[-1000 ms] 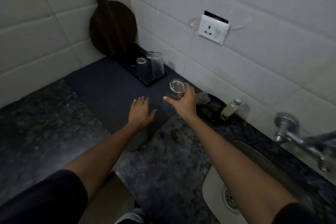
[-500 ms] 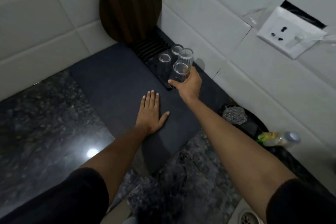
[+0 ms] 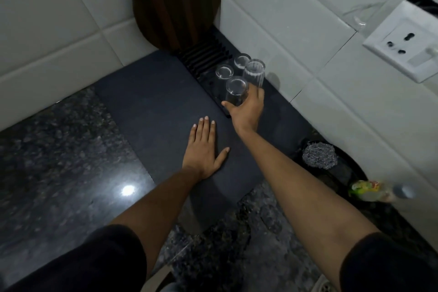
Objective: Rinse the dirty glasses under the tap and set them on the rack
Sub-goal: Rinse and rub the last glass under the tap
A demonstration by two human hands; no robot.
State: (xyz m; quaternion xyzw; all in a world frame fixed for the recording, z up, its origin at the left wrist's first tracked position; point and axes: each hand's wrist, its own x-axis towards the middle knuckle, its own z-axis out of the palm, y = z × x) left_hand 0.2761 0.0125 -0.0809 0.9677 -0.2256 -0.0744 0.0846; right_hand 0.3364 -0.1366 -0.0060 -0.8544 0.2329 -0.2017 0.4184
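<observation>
Head view. The right hand (image 3: 247,108) reaches forward over a dark drying mat (image 3: 154,102) and grips an inverted clear glass (image 3: 234,92), thumb on its near-left side and the other fingers curled round its far side; the glass stands base-up at the near end of a black ribbed rack (image 3: 203,57), and whether its rim already touches the rack cannot be told. Three further glasses stand inverted on the same rack: a taller ribbed glass (image 3: 254,73) just beside the held one on its right, a short glass (image 3: 224,71) just behind it on the left, and another short glass (image 3: 242,61) farthest back. The left hand (image 3: 203,149) lies flat on the mat, palm down, fingers straight and close together, thumb spread to the right, holding nothing. A round wooden board (image 3: 176,2) leans upright in the tiled corner behind the rack. The mat lies on a speckled dark stone counter (image 3: 47,161) that shows one bright light reflection. To the right, near the wall, a steel scouring pad (image 3: 320,156) rests in a dark dish, and a small bottle (image 3: 376,191) with a green and yellow label lies blurred beside it. A white wall socket (image 3: 403,54) sits on the tiles at upper right. Dark sleeves cover both upper arms.
</observation>
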